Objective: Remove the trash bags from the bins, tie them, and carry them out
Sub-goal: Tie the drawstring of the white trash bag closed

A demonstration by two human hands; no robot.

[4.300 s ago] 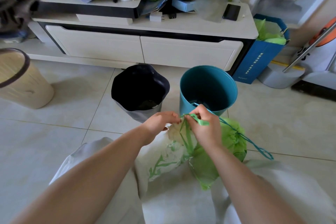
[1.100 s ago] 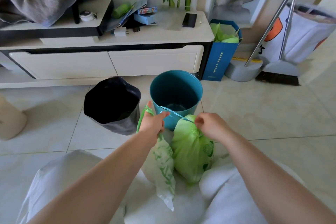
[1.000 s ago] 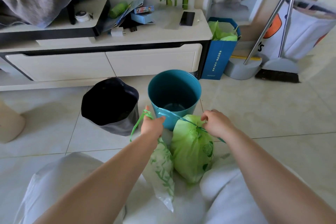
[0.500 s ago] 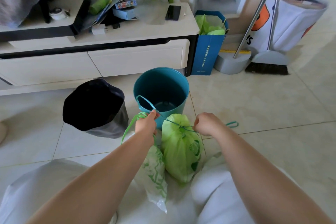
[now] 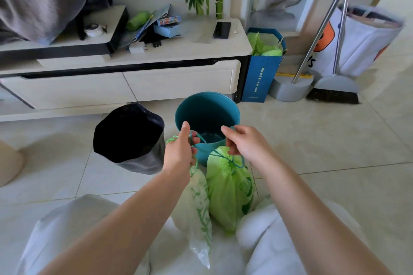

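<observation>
- Pale floor tiles [image 5: 312, 140] fill the head view, with a low cabinet [image 5: 134, 87] behind, and a broom [image 5: 333, 94] with its dustpan propped to the right.
- Two bins are seen before the cabinet: a teal bin [image 5: 223, 105], bare inside, and a black-lined bin [image 5: 128, 134] just left of it, its liner not yet pulled.
- A green bag [image 5: 228, 192] stands on the floor between the knees, neck gathered; a clear bag [image 5: 196, 196] hangs touching it on the left.
- The left hand [image 5: 180, 152] is closed on the clear bag's ties and one end of the teal drawstring [image 5: 207, 147].
- The right hand [image 5: 245, 143] is pinched on the other end, palm down, wrist raised over the green bag.
- Both forearms are reached forward, hands near each other above the bags.
- For a sound knot, the ends are best crossed, looped and drawn apart evenly, low at the neck, so the thin plastic is not torn.
</observation>
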